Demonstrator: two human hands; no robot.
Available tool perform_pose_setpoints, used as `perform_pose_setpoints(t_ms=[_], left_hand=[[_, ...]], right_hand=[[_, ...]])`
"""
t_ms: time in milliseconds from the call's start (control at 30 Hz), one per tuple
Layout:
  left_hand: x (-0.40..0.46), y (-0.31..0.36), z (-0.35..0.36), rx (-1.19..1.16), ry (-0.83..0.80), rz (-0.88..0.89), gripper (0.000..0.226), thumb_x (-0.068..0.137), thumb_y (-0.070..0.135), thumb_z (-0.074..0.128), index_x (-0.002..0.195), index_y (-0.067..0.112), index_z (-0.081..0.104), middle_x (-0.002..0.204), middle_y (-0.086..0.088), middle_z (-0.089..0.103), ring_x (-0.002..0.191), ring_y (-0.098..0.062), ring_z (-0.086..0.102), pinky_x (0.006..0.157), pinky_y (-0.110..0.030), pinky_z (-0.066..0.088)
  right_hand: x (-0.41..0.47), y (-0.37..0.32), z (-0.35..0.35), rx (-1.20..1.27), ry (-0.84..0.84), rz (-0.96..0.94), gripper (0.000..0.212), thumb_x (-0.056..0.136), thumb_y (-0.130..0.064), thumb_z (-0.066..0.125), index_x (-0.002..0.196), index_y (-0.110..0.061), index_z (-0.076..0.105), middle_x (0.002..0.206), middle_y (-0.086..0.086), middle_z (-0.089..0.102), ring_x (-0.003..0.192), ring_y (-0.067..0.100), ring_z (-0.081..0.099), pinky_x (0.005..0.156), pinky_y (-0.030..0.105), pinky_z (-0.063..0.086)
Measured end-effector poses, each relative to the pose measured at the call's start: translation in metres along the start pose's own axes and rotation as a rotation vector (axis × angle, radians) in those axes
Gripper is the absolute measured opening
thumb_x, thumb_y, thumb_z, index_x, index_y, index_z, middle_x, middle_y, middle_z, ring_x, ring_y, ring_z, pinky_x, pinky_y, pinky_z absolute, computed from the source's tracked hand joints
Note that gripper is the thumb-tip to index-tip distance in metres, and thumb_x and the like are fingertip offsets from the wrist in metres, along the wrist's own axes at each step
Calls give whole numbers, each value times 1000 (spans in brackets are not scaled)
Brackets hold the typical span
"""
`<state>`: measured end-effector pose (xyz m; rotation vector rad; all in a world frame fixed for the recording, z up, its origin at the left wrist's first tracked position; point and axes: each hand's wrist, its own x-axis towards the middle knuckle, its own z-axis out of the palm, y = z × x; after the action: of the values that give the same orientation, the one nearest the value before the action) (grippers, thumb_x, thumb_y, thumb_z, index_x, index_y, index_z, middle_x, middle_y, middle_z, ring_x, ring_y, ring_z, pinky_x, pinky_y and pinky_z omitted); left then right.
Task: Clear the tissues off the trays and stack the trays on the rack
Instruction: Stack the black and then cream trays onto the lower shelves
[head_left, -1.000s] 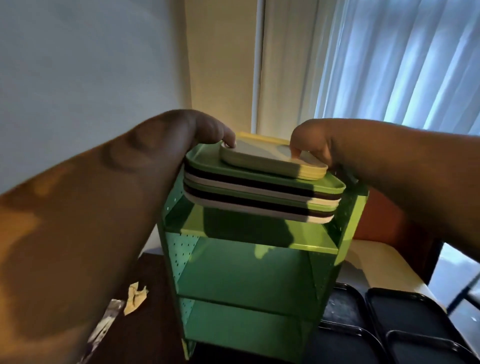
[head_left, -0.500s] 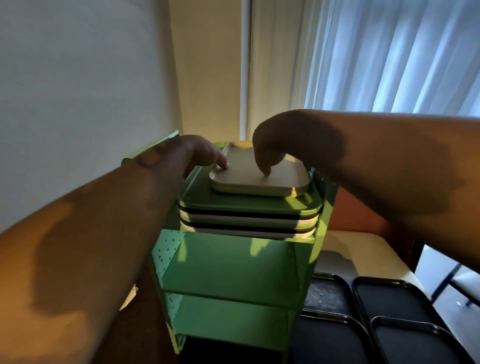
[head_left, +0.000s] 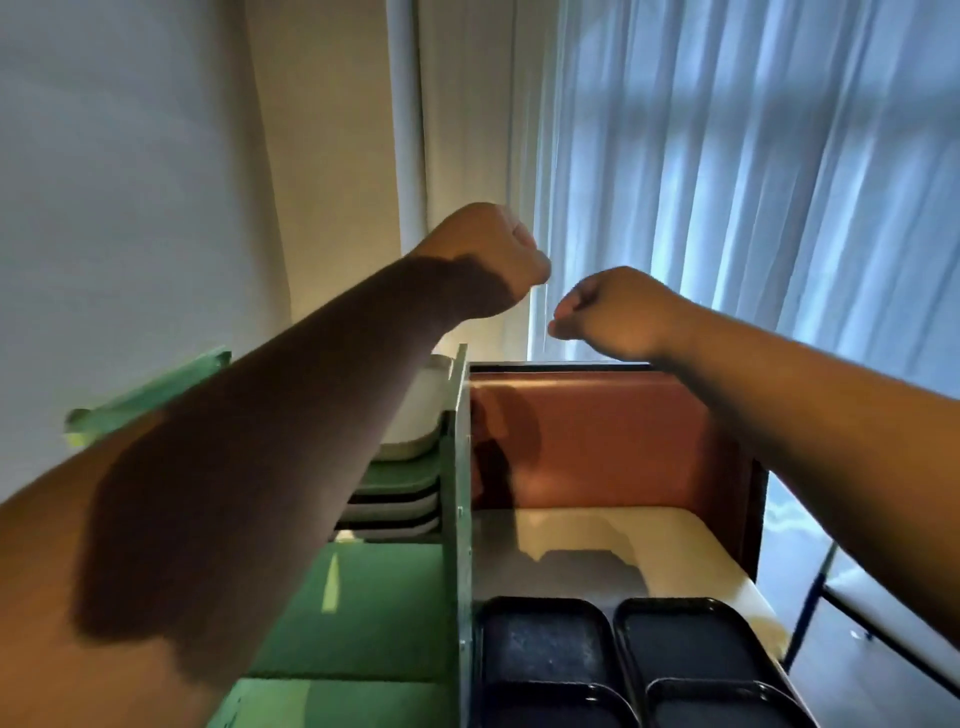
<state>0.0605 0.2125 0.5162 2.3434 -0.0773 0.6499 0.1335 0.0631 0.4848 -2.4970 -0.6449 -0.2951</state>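
Observation:
A green metal rack (head_left: 460, 519) stands at the lower left, partly behind my left forearm. On its top shelf lies a stack of trays (head_left: 400, 499), green and pale ones, with a small beige tray (head_left: 415, 415) on top. Several black trays (head_left: 540, 639) lie on the table to the right of the rack. My left hand (head_left: 493, 260) is raised above the rack, curled into a fist with nothing in it. My right hand (head_left: 608, 312) hangs close beside it, fingers also curled and holding nothing. No tissue shows in this view.
A reddish-brown bench back (head_left: 597, 441) rises behind a cream table (head_left: 649, 545). A white wall is on the left. Sheer curtains (head_left: 753, 182) cover a window at the right. Dark metal chair legs (head_left: 831, 597) show at the far right.
Both hands have let go of the small beige tray and lifted clear of the stack, closing into loose fists. The view has swung to the right and upward.

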Motion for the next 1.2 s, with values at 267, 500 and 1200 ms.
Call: perform_pose_setpoints(t_ms=[267,500,1200], left_hand=[[3,66,164,157,-242,-36,19,92,19,62,110,19,70,103,-7,67,94,-21,62,69,-23,49],[-129,-39,392,-49,-659,-578,54,89,22,68,139,8,57,118,-11,70,90,-19,65,73,-19,48],[-264,-94,540,263,-958,-970,60,91,29,53,146,8,40,143,-13,49,113,-29,60,77,-31,45]], right_hand=[[-56,177,6,212,28,220,16,88,-29,73,93,-15,77,90,2,76,79,15,68,72,28,52],[-173,370,132,236,-159,668,27,90,-31,67,109,-11,72,107,8,75,98,27,69,85,34,54],[-350,526,249,-28,-307,1044,27,97,-33,57,118,-17,57,116,5,57,102,26,55,78,35,43]])
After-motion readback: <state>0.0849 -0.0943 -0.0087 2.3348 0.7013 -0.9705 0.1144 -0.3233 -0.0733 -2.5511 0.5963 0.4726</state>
